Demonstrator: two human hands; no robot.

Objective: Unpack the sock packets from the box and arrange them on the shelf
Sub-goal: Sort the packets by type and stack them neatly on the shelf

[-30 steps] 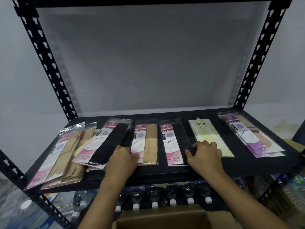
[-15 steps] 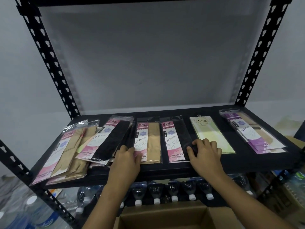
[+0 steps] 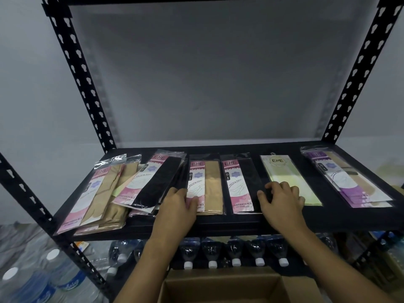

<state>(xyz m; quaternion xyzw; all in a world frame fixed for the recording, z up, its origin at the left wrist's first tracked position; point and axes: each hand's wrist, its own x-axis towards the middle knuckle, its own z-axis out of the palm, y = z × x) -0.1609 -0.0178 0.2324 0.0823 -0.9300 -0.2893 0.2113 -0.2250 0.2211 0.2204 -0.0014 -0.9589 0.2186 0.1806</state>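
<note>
Fingers (image 3: 276, 189) of the right hand (image 3: 282, 199) lay spread on the black-sock packet (image 3: 240, 184), the left hand (image 3: 178, 203) flat on the tan packet (image 3: 206, 186) on the shelf (image 3: 218, 221); both looked light, floppy, slippery, best pinched at the near edge.

Sock packets (image 3: 205, 186) side by side on shelf (image 3: 284, 217); bottles (image 3: 236, 250) beneath, box (image 3: 220, 285) in front.

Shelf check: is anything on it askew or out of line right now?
Yes. On the shelf, the left-end packets lie fanned, overlapping and tilted, and their near ends overhang the front edge. The purple packets at the right angle slightly. The middle ones lie straight.
</note>
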